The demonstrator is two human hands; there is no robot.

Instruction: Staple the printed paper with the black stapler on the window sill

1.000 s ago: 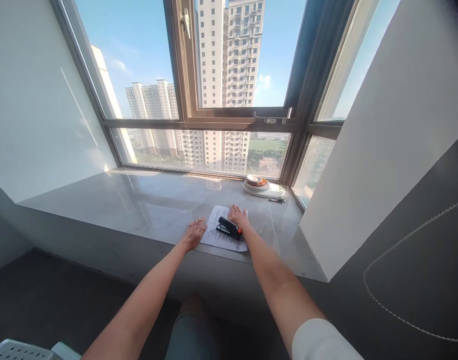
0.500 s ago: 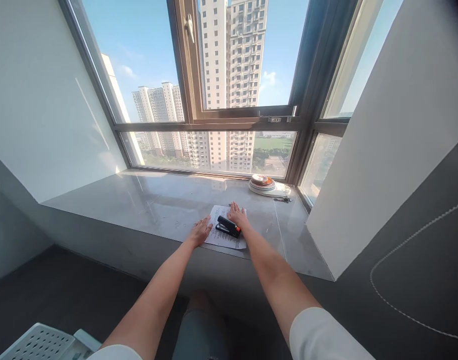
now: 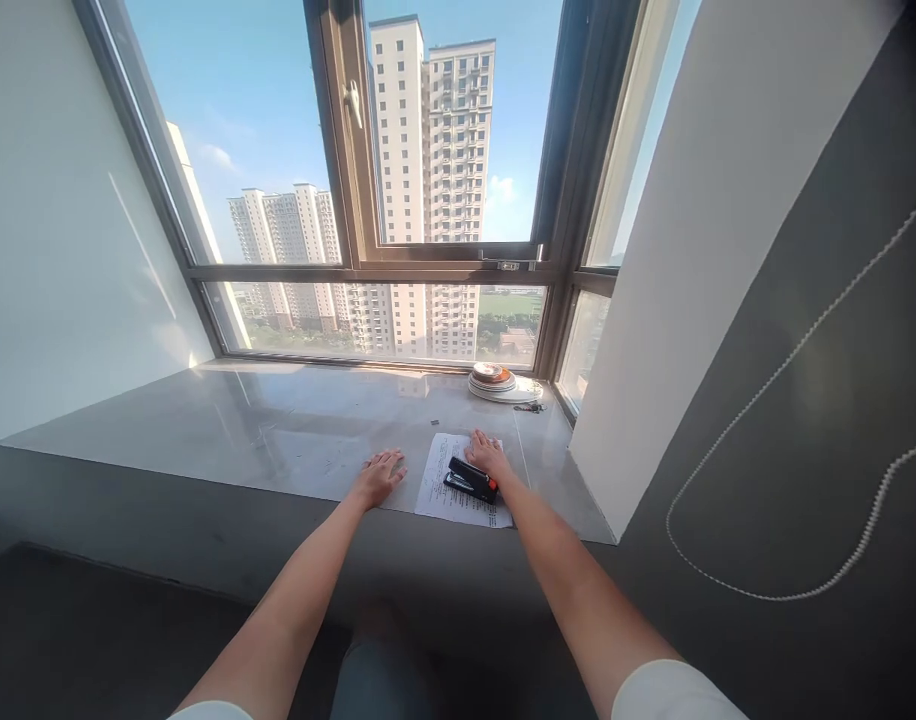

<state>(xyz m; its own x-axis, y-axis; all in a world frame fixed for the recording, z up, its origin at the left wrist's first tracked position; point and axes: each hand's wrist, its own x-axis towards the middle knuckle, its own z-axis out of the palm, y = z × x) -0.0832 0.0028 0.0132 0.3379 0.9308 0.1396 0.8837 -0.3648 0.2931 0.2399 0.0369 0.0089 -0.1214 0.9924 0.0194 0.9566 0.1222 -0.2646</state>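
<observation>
A printed sheet of paper (image 3: pixel 437 488) lies near the front edge of the grey window sill (image 3: pixel 293 440). On the sheet rests a black stapler (image 3: pixel 469 479) with an orange-red spot at its right end. My right hand (image 3: pixel 488 453) lies with fingers stretched out on the paper's upper right part, just beyond the stapler; it grips nothing. To the left of the sheet, my left hand (image 3: pixel 381 477) is flat on the sill with its fingers spread, apart from the paper. Above the paper's top edge sits a tiny dark piece (image 3: pixel 435 422), too small to name.
Stacked plates or dishes (image 3: pixel 492 380) stand at the back right of the sill, with a dark keyring-like item (image 3: pixel 531 408) in front. A brown-framed window (image 3: pixel 368 272) rises behind. On the right are a white wall corner (image 3: pixel 615 440) and a hanging beaded cord (image 3: pixel 728 592).
My left hand has moved left, off the paper's edge onto the sill. My right hand stays on the sheet by the stapler. The camera view has turned right and up.
</observation>
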